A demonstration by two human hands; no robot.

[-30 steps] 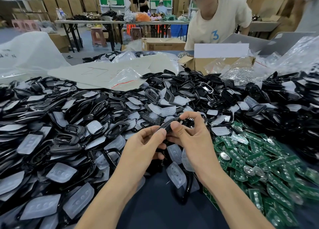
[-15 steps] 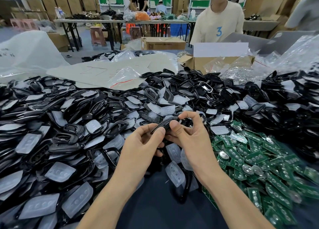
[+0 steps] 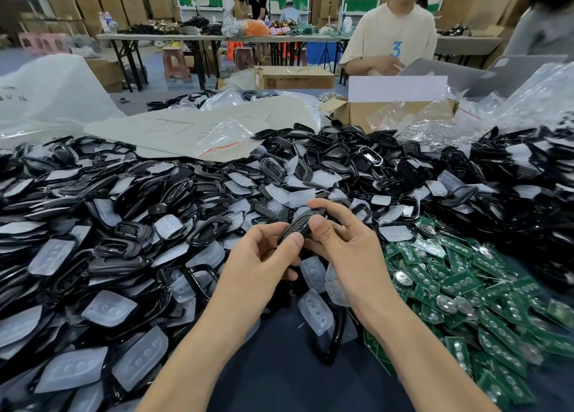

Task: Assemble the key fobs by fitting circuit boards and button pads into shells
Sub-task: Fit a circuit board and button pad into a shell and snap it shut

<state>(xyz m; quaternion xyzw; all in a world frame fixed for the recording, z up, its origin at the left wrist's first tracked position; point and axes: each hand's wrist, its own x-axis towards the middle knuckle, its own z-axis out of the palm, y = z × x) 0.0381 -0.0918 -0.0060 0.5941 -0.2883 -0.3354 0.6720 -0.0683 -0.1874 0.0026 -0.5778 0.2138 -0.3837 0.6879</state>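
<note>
On the left half of the table, from my remote seat, I see a deep heap of black shells mixed with translucent button pads, spilling down to the near edge. A clear plastic bag lies on a pale sheet toward the far edge.

Just left of the middle, my left hand has its fingers curled, with the thumb tip against the near end of a black key fob. The fob is held up off the table between both hands, above the heap, tilted with its far end higher. My right hand grips it from the other side: the thumb presses on its top face and the index finger hooks over the far end. The remaining fingers are bent loosely behind it. I cannot tell whether a board or pad already sits inside.

Further right, an open cardboard box stands at the far edge, with a person in a cream shirt behind it. Toward the near right corner lies a spread of green circuit boards, with more black shells piled beyond them.
</note>
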